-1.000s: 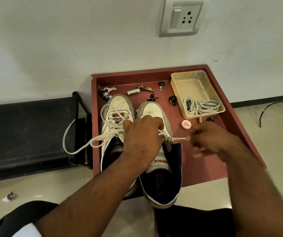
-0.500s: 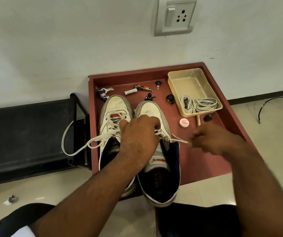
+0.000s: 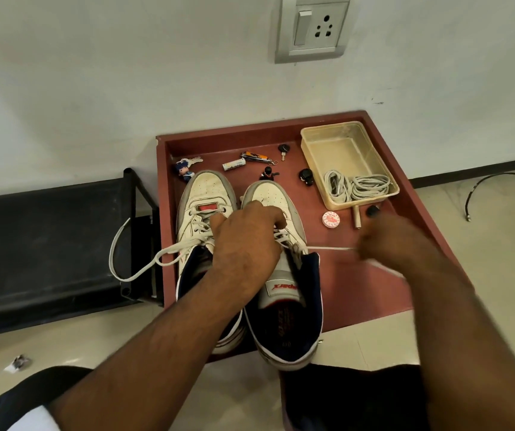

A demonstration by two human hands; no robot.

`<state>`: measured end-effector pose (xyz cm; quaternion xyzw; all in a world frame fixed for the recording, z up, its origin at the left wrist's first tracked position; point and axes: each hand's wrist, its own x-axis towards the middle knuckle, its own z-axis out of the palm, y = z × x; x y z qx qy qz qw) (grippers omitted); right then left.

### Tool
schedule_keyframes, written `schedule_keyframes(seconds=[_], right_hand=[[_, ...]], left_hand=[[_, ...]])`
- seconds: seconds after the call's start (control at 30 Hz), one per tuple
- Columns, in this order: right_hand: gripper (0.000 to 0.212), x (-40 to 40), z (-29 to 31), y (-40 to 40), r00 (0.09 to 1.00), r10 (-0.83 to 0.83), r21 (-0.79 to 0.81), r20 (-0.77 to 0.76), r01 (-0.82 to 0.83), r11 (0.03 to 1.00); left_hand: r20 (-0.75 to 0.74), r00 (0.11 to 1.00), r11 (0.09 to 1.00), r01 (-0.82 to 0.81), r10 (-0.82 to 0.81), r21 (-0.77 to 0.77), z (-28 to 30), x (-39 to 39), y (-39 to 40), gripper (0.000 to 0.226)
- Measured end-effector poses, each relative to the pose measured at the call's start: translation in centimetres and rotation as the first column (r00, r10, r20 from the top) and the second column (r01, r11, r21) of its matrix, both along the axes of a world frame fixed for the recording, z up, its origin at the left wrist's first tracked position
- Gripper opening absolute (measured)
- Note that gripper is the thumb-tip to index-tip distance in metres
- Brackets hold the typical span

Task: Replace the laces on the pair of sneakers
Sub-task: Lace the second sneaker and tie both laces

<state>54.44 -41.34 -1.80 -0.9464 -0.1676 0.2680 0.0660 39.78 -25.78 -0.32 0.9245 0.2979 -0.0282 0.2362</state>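
Two white sneakers with navy lining stand side by side on a red tray table, toes toward the wall. My left hand grips the laced top of the right sneaker with curled fingers. My right hand, blurred by motion, pinches a white lace end stretched taut sideways from that shoe's eyelets. The left sneaker is partly laced; its loose lace loops out over the tray's left edge. A clear plastic box at the back right holds coiled white laces.
Small items lie at the tray's back: a keychain figure, a battery, a nail clipper, a key, a round tin. A black bench stands to the left. A cable lies on the floor at right.
My right hand has drawn the lace end further right, straightening it from the right sneaker. My left hand stays on the shoe. The camera has shifted slightly.
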Motion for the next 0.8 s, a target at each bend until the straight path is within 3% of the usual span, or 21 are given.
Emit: schedule_keyframes(seconds=[0.1, 0.2, 0.27, 0.33, 0.4, 0.57, 0.67, 0.73, 0.8], right_hand=[[0.028, 1.7, 0.6, -2.9, 0.983, -0.139, -0.136, 0.117, 0.155, 0.979], [0.043, -0.3, 1.1, -0.1, 0.999, 0.050, 0.029, -0.002, -0.050, 0.998], [0.035, -2.4, 1.2, 2.5, 0.974, 0.205, 0.220, -0.101, -0.179, 0.959], [0.014, -3.4, 0.7, 4.1, 0.942, 0.318, 0.282, -0.111, -0.277, 0.918], [0.015, -3.5, 0.5, 4.3, 0.936, 0.330, 0.301, -0.119, -0.283, 0.911], [0.013, -2.9, 1.2, 3.6, 0.946, 0.295, 0.235, -0.137, -0.258, 0.937], [0.012, -2.2, 1.7, 3.1, 0.942, 0.272, 0.149, -0.199, -0.245, 0.958], [0.007, -1.6, 2.3, 2.4, 0.931, 0.268, 0.044, -0.249, -0.265, 0.963], [0.005, -1.3, 3.8, 1.3, 0.913, 0.250, 0.068, -0.323, -0.241, 0.968]], left_hand=[[-0.047, 0.998, 0.998, 0.043, -0.041, 0.047, 0.3, 0.1, 0.1, 0.044], [-0.060, 0.997, 0.981, 0.062, -0.052, 0.186, 1.4, -0.1, 1.1, 0.046], [-0.127, 0.991, 0.977, 0.068, -0.043, 0.204, 1.9, -0.5, 2.4, 0.040], [-0.274, 0.961, 0.980, 0.096, -0.045, 0.176, 2.0, -1.0, 3.3, 0.032], [-0.408, 0.911, 0.980, 0.130, -0.057, 0.153, 1.8, -1.5, 3.3, 0.029], [-0.374, 0.927, 0.996, 0.049, -0.018, 0.074, 2.0, -1.5, 4.4, 0.018], [-0.428, 0.904, 1.000, -0.021, 0.022, 0.008, 1.7, -1.6, 5.8, 0.018], [-0.453, 0.891, 0.999, -0.003, 0.021, 0.040, 1.4, -1.5, 5.9, 0.027], [-0.439, 0.898, 0.995, 0.024, 0.019, 0.093, 1.7, -1.3, 5.4, 0.026]])
